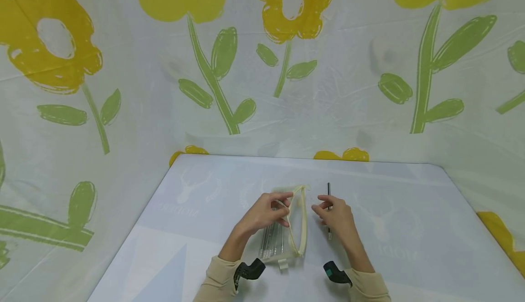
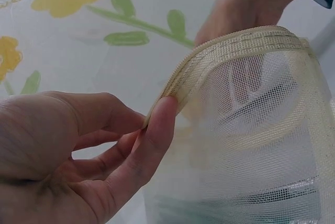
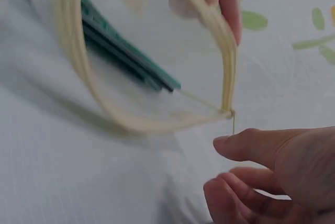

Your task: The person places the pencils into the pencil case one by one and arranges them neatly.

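Observation:
A cream mesh zip pouch (image 1: 304, 224) stands with its mouth spread wide on the table. Its zipped rim is pinched between the thumb and fingers of my left hand (image 1: 262, 213), seen closely in the left wrist view. Several slim pens (image 3: 123, 51), dark and green, lie inside the pouch. My right hand (image 1: 337, 215) hovers to the right of the pouch, fingers loosely bent with nothing between them. Beneath it a dark pen (image 1: 329, 188) lies on the table, its middle hidden by the hand. A thin cord hangs from the zip's end near the right thumb in the right wrist view.
The white table (image 1: 197, 192) carries faint printed patterns. Flower-patterned curtain walls (image 1: 328, 83) rise behind it and at both sides. A small white tag (image 1: 283, 263) sticks out at the pouch's near end.

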Available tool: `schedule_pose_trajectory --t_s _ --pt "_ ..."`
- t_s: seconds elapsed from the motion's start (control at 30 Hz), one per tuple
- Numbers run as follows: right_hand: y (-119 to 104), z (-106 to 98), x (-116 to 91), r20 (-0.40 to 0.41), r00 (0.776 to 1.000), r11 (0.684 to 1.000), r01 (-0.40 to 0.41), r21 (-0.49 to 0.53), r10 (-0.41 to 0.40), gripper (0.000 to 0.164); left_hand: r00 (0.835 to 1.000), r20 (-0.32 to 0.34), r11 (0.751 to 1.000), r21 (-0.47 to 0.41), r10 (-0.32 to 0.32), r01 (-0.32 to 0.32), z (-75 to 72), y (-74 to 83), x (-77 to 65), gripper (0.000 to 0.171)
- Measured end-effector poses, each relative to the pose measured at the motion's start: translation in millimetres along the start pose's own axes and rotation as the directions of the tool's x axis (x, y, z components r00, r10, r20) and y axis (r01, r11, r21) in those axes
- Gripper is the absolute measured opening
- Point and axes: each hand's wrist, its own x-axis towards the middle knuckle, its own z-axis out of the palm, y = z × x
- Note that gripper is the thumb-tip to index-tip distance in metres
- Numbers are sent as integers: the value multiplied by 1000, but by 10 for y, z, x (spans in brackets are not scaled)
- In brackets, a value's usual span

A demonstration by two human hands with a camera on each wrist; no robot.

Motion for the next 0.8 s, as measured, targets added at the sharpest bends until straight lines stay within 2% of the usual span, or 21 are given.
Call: schedule_pose_trajectory --t_s 0.07,0.17,0.37,0.8 --pt "41 -43 8 -31 1000 997 5 -75 -7 49 1000 -2 1000 -1 -1 1 -4 -4 1 49" --pt "95 -88 21 -51 999 993 -11 -120 5 54 1000 -5 1000 4 -3 3 -11 -5 2 49" --pt "192 -93 65 -64 997 984 -62 -165 52 60 1000 -4 1000 5 -7 7 -19 -6 -1 50" --pt "253 -49 76 -108 994 974 -54 -221 31 55 1000 1 1000 -4 -16 16 -40 -34 3 49"
